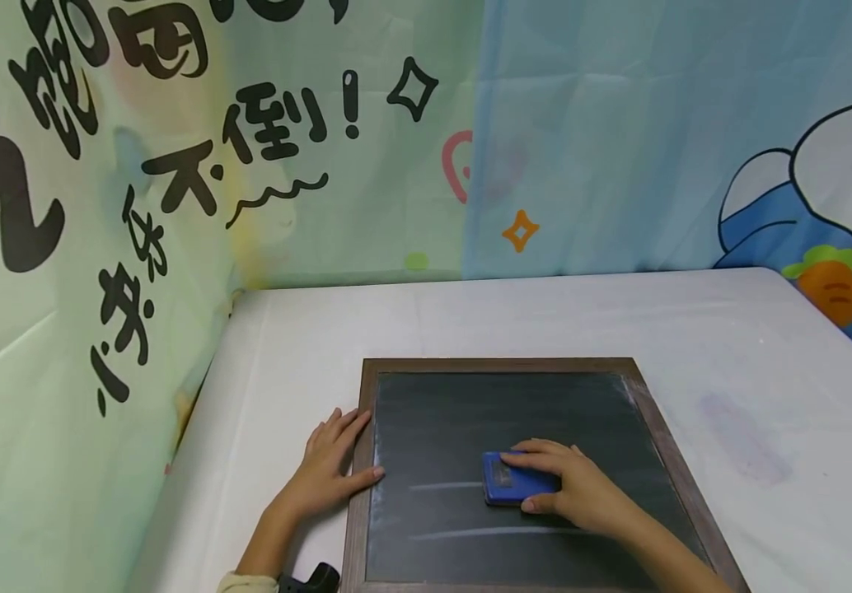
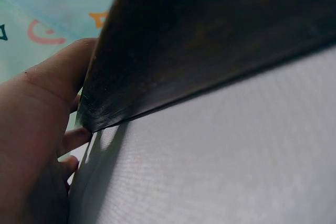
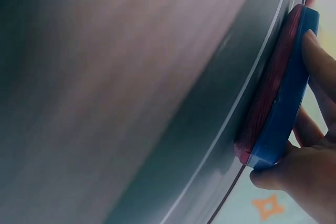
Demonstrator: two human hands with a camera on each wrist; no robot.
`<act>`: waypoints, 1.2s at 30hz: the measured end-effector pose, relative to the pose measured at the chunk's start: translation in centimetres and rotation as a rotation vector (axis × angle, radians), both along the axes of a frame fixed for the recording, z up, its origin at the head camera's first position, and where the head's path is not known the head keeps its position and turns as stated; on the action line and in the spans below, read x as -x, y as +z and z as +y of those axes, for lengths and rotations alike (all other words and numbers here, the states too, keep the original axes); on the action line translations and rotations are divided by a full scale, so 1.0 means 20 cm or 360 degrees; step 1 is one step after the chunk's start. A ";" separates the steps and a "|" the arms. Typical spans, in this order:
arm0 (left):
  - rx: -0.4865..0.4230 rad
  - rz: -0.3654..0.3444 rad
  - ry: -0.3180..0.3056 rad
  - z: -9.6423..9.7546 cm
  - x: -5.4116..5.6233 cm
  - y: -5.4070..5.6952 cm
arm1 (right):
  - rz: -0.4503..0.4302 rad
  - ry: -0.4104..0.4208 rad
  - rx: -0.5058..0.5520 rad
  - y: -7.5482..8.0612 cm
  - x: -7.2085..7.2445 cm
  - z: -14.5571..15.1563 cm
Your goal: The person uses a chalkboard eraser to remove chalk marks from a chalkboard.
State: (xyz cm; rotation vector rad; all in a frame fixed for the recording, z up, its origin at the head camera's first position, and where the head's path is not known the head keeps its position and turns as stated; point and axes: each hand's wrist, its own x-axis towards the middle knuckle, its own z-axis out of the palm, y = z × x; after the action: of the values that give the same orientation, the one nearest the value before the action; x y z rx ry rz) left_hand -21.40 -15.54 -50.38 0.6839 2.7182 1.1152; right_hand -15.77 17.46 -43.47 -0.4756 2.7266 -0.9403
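A chalkboard [image 1: 426,420] in a brown wooden frame lies on the white table. Two pale chalk lines run across its dark surface. My right hand [image 1: 582,486] grips a blue chalkboard eraser [image 1: 502,486], thumb on the near side and fingers over the far side. The right wrist view shows the eraser's dark red felt [image 3: 270,87] facing the board, close to a chalk line. At the board's left edge rests my left hand [image 1: 333,465], fingers spread, with the thumb reaching over the frame. In the left wrist view, its fingertips touch the frame's outer side.
The white table [image 1: 307,329] extends around the board, with a faint purplish stain [image 1: 748,436] at the right. Printed cloth [image 1: 367,214] hangs behind and along the left side. A black strap-like device [image 1: 315,579] is at the left wrist.
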 end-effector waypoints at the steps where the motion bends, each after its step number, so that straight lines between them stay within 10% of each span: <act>1: 0.0001 -0.0001 -0.0001 0.00 0.00 0.00 | -0.0010 0.0009 0.0003 0.00 0.00 -0.03; 18: -0.0003 0.0035 0.0006 0.01 -0.02 0.02 | -0.0163 0.0074 0.0095 0.03 0.03 -0.37; 36: -0.0049 0.0108 0.0009 0.01 -0.03 0.00 | -0.0028 0.0222 -0.0058 0.03 0.02 -0.58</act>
State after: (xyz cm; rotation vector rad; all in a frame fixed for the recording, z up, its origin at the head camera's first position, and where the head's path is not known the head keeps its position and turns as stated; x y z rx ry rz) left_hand -20.74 -15.25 -50.30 0.7314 2.7662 1.1581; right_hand -16.08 5.83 -42.96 -0.6380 2.6501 -0.8534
